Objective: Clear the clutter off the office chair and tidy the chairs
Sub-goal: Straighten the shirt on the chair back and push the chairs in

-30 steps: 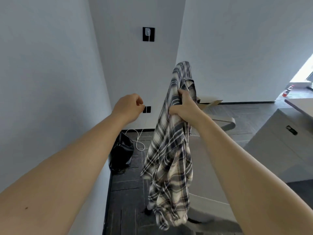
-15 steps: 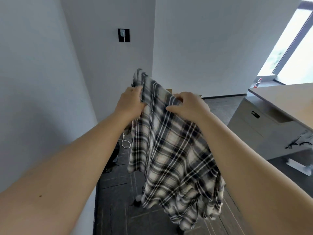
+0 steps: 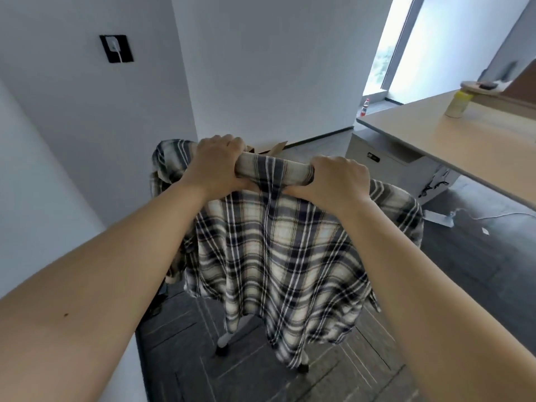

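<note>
A black, white and beige plaid shirt [image 3: 278, 250] hangs spread out in front of me, its collar edge stretched between both hands. My left hand [image 3: 216, 166] grips the collar's left end and my right hand [image 3: 336, 181] grips its right end. The shirt drapes down over an office chair that it almost entirely hides; only the chair's light legs and dark casters [image 3: 223, 343] show below the hem. I cannot tell whether the shirt rests on the chair's back.
A white wall stands close on the left with a black socket plate [image 3: 116, 48]. A light wooden desk [image 3: 452, 137] with a yellow-lidded container [image 3: 459, 104] is at the right, a white drawer cabinet [image 3: 388, 166] under it. A red-capped bottle [image 3: 366, 107] stands by the window. Cables lie on the dark carpet.
My left hand has taken hold of the shirt, and both hands have spread the collar apart and lowered it. The view has swung right, bringing the desk into sight.
</note>
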